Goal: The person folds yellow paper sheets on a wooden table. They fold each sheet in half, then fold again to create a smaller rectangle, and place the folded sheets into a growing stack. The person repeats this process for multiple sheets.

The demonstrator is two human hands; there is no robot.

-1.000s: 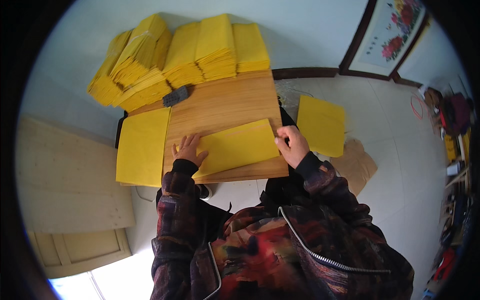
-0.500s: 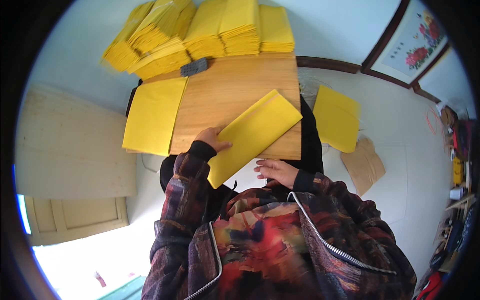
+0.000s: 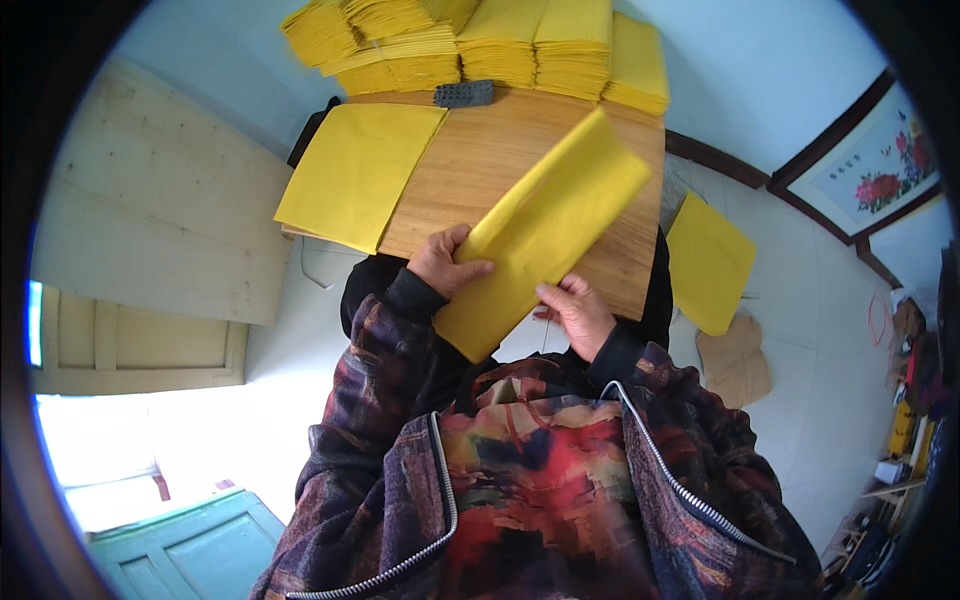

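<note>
A long folded sheet of yellow paper (image 3: 545, 235) slants over the near part of the wooden table (image 3: 490, 160), its far right end lifted and its near end past the table edge. My left hand (image 3: 445, 262) grips its left edge, thumb on top and fingers tucked beneath. On the opposite edge my right hand (image 3: 578, 312) pinches the paper between thumb and fingers. Flat at the table's left lies a wider yellow sheet or thin pile of sheets (image 3: 360, 170).
Thick stacks of folded yellow paper (image 3: 495, 50) line the table's far side against the wall. In front of them sits a dark grey ridged block (image 3: 464, 94). Another yellow sheet (image 3: 710, 262) and a brown cardboard piece (image 3: 735, 362) are at the right, beyond the table.
My right hand has come up from beside the paper and taken hold of its right edge. The folded paper has lifted off the table at its far end. The view has shifted.
</note>
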